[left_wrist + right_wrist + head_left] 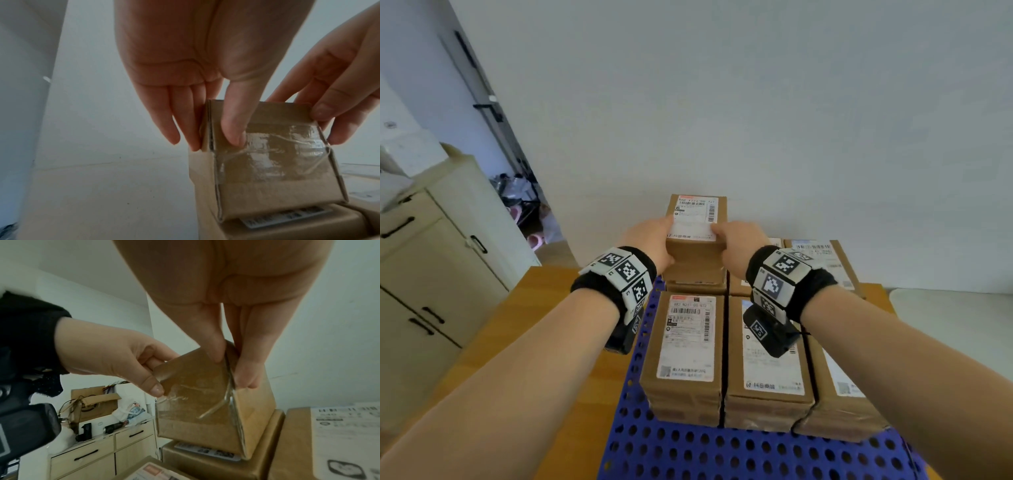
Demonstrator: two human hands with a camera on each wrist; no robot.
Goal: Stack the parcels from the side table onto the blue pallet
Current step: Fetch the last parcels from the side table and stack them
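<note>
A brown cardboard parcel (697, 219) with a white shipping label sits over the back-left stack on the blue perforated pallet (688, 448). Both hands hold its near end. My left hand (650, 240) grips the left corner, thumb on the taped end face (277, 162) and fingers along the side. My right hand (736, 240) pinches the right corner (232, 369). In the right wrist view the parcel (195, 410) hangs tilted just over a labelled parcel (207, 452) below. I cannot tell whether they touch.
Stacked parcels fill the pallet: front left (685, 342), front middle (767, 370), front right (842, 394), back right (822, 260). The pallet lies on a wooden table (534, 325). A cream cabinet (431, 257) stands left, a white wall behind.
</note>
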